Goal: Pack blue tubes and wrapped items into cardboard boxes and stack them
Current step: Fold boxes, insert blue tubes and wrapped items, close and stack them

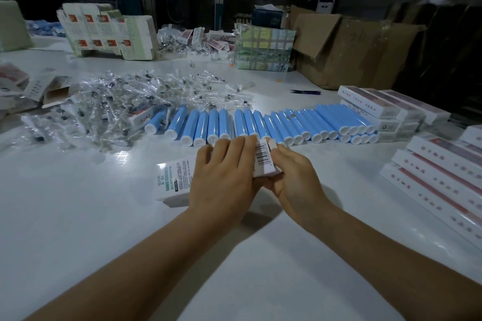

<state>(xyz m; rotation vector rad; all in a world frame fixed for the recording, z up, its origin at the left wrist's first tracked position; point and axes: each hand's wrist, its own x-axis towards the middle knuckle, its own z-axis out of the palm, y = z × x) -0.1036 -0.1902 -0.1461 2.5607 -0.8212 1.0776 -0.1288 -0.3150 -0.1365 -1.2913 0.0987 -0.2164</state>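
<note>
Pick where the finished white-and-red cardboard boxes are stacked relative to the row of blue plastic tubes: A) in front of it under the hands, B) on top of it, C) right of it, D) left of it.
C: the stacked white-and-red cardboard boxes sit at the table's right side, beyond the right end of the row of blue plastic tubes.

white table (pixel 78 216), row of blue tubes (pixel 260 122), wrapped items (pixel 104 109), stacked boxes (pixel 438 180)

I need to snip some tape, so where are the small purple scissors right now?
In the head view the purple scissors lie on the white table, right of centre and far back, between the row of blue tubes and the big brown carton.
</note>
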